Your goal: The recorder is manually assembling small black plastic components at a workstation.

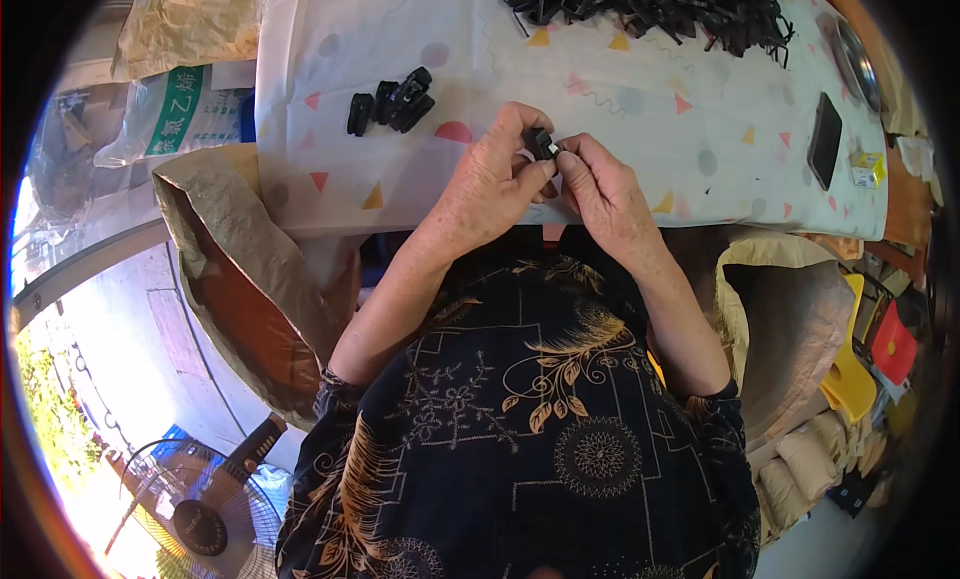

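Two hands working a small black plastic clip at the table edge.
Left hand [490, 184] and right hand [600, 184] pinch the small black plastic clip [541, 142] together over a white cloth with coloured triangles [640, 109]; four finished black clips [392, 104] lie left, heap of black plastic parts [660, 9] beyond.

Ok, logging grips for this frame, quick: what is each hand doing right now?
Left hand: closed, pinching the small black plastic piece.
Right hand: closed, fingertips on the same piece.
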The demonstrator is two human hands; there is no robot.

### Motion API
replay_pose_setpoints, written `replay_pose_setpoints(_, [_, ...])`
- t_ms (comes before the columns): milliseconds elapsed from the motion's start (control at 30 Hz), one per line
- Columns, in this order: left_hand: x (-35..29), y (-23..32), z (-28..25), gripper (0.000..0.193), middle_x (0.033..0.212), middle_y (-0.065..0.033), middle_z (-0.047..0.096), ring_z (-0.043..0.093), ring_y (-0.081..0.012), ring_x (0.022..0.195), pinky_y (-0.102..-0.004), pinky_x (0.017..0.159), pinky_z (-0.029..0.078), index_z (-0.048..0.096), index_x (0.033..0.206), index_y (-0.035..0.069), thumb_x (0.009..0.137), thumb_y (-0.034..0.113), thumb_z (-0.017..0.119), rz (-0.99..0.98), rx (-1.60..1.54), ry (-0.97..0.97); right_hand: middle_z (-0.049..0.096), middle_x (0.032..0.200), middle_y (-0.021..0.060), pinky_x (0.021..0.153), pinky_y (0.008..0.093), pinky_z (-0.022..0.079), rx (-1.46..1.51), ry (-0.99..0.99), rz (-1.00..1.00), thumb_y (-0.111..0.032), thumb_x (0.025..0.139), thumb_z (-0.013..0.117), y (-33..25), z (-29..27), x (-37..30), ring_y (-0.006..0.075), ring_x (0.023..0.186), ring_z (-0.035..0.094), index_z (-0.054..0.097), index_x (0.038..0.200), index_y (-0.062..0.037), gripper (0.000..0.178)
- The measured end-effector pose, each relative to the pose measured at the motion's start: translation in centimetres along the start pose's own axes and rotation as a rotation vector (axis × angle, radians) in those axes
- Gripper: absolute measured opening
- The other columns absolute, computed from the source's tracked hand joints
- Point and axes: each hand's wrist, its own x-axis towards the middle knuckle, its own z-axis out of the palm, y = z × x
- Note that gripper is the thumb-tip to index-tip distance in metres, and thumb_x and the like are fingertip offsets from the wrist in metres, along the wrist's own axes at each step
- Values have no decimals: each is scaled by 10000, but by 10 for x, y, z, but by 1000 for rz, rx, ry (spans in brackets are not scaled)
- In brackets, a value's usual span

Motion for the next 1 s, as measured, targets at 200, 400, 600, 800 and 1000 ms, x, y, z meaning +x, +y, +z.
replay_pose_setpoints(200, [-5, -1, -8, 286, 788, -175, 605, 655, -280, 695, -360, 617, 510, 431, 1076, 21, 828, -28, 562, 20, 98, 75, 552, 645, 60, 564, 263, 439, -172, 57, -48, -106, 954, 475, -6, 16, 9, 111, 596, 527, 555, 1006, -15, 131])
replay_pose_setpoints(400, [-5, -15, -13, 284, 783, -198, 591, 614, -387, 736, -418, 625, 483, 448, 1058, 51, 816, -32, 572, 88, 308, 261, 558, 656, 89, 571, 280, 442, -186, 104, -135, -129, 960, 483, 4, 36, 24, 127, 604, 537, 551, 990, -18, 134])
replay_pose_setpoints(600, [0, -7, -24, 285, 760, -183, 584, 607, -374, 717, -416, 603, 471, 469, 1034, 69, 796, -17, 599, 177, 408, 262, 542, 672, 50, 565, 269, 425, -110, 66, -31, -184, 956, 522, -1, 30, 29, 109, 628, 516, 562, 986, -25, 166])
replay_pose_setpoints(800, [-6, 2, -71, 206, 967, -123, 596, 617, -342, 776, -414, 634, 484, 539, 1015, 107, 819, 61, 584, 116, 847, 378, 570, 679, 59, 585, 308, 448, -641, 681, -108, -252, 877, 614, 15, -105, 66, 152, 615, 539, 568, 1083, -60, 286])
replay_pose_setpoints(1000, [-8, 17, -76, 304, 1053, -98, 578, 628, -314, 795, -376, 668, 510, 559, 1116, 120, 819, 64, 592, 132, 1038, 476, 650, 740, 181, 610, 446, 477, -1210, 751, 36, -297, 859, 599, 30, -179, 103, 366, 728, 635, 607, 990, -54, 277])
